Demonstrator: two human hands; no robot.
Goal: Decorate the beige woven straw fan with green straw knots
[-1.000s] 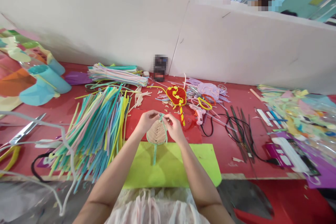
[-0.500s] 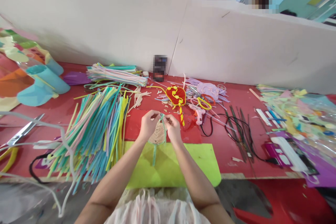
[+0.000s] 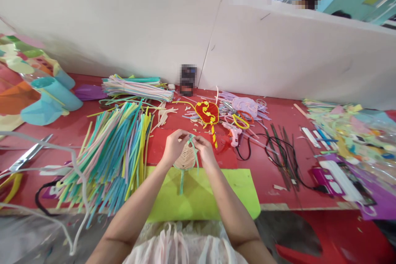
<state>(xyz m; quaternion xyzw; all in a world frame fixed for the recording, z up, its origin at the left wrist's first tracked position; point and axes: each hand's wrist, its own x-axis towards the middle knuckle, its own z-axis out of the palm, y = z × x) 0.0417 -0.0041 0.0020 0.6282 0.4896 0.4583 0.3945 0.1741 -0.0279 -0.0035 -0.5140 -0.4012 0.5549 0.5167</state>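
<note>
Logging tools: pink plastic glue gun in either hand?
No, the glue gun lies apart from the left hand and right hand, which hold a green-edged beige leaf shape.

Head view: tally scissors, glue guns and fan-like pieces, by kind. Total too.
Scissors: 2 (left pair, middle pair)
Glue guns: 1 (pink glue gun)
Fan-like pieces: 2 (beige piece, red piece)
Total: 5 in plain view
</note>
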